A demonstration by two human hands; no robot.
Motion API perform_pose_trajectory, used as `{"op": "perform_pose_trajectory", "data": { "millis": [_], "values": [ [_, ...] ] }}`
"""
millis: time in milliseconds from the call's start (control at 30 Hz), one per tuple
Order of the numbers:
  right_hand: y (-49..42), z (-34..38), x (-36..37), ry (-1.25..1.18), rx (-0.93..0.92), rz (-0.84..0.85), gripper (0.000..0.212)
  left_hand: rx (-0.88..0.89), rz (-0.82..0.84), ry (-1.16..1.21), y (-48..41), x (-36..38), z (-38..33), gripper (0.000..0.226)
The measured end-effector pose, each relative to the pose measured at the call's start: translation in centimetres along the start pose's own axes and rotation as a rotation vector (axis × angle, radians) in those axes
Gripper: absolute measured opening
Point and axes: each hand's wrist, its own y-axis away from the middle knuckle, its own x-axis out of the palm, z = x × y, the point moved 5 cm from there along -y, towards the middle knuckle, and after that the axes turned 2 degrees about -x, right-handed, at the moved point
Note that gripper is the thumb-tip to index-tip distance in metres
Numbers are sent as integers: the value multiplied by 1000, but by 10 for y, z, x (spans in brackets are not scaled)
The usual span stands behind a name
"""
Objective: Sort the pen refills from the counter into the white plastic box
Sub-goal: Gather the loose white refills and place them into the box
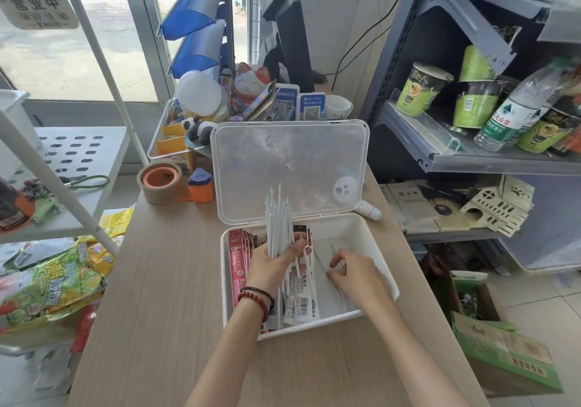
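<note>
- gripping the refills (278,218) in a fist, the l hand (272,265) has the bundle upright over the box (382,249). tips point up toward the open lid (289,167); lower ends are hidden behind fingers + packs.
- head view only, so depth is a guess: bundle looks to be over the box's left-middle, by the red packs (238,265) and barcode packs (303,303).
- r hand (352,273) is down in the box's right half, fingers curled toward thumb. a thin loose refill (334,249) lies just past the fingertips; can't tell if it's pinching one.
- key relation: bundle's long axis is vertical, while the free floor is to the right, under the r hand. l hand has the load; r hand is nearer the free spot.
- guess: next move needs the bundle tipped flat, long axis along the box's length, w/ the r hand out of the way or steadying.
- box sits on the counter (163,281).
</note>
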Motion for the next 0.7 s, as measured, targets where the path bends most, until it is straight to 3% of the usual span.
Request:
{"op": "perform_pose_trajectory", "data": {
  "millis": [167, 400, 533, 700],
  "values": [
    [12, 17, -19, -264, -123, -128, 20, -28, -5, 5, 0, 0, -1, 17],
    [21, 27, -19, -377, -321, -60, 32, -39, 112, 68, 4, 9, -3, 16],
    [20, 26, -18, -388, -348, -75, 20, -41, 108, 71, 2, 10, -1, 15],
    [15, 13, -25, -402, -249, -302, 10, -143, 90, 196, 4, 9, 2, 20]
  ]
}}
